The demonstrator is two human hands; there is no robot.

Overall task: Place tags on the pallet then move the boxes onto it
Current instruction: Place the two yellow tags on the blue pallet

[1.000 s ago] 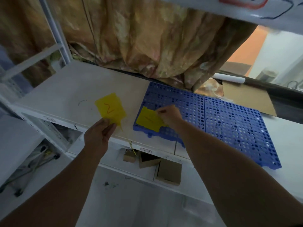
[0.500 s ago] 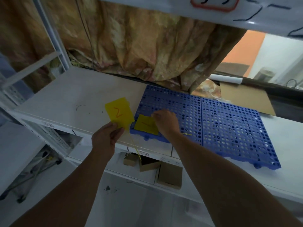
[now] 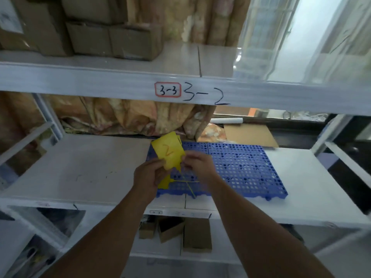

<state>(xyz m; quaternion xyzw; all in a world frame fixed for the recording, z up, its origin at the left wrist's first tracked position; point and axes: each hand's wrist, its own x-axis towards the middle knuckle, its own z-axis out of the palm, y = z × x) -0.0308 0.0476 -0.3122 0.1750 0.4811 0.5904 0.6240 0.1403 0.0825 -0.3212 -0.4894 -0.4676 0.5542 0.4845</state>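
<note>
A blue perforated plastic pallet [image 3: 241, 169] lies on the white middle shelf [image 3: 90, 169]. Above its left end, both hands grip a yellow tag marked "2" [image 3: 167, 152]: my left hand [image 3: 148, 175] pinches its lower edge and my right hand [image 3: 197, 165] holds its right side. Another yellow tag [image 3: 164, 182] lies on the pallet's front left corner, partly hidden by my left hand, with a thin yellow tie [image 3: 188, 184] trailing over the pallet edge. Brown cardboard boxes [image 3: 112, 41] stand on the upper shelf at the left.
The upper shelf beam [image 3: 261, 93] is marked "3-3" and "3-2". A patterned cloth [image 3: 120, 117] hangs behind the shelf. A flat cardboard sheet [image 3: 249, 135] lies behind the pallet. Small cardboard boxes [image 3: 196, 235] stand on the lower shelf under the hands.
My right hand left the tag lying on the pallet corner and joined my left hand on the "2" tag, which moved right over the pallet. The camera tilted up, bringing the upper shelf into view.
</note>
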